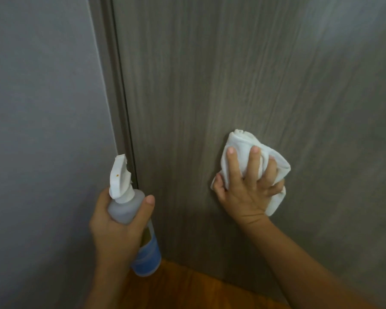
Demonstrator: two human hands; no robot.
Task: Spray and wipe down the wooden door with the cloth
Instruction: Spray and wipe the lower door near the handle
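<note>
On the lower part of the wooden door (221,74), a little above the floor, we have the white cloth (243,146) bunched into a loose wad and pressed flat against the grey-brown panel by our right hand (245,192), whose fingers are spread over it and grasping its folds, the thumb hooked under the left edge. The wad is lumpy rather than long, but its longer stretch runs from upper left to lower right, with a rolled end poking up past the fingertips. To wipe well here, we judge it best to keep the palm flat, so the cloth meets the panel over a broad patch, and to stroke along the grain (which runs up and down the door) in overlapping passes toward the bottom edge, refolding when a face looks soiled. Our left hand (118,228) is wrapped around the neck and shoulder of the spray bottle (129,210), holding it just left of the door's edge near the frame (120,90); its long axis tilts up and slightly left, blue-labelled base down toward the wooden floor (187,286), and the white nozzle points up toward the grey wall (42,97), not at the door. No finger that we can see rests on the trigger.
</note>
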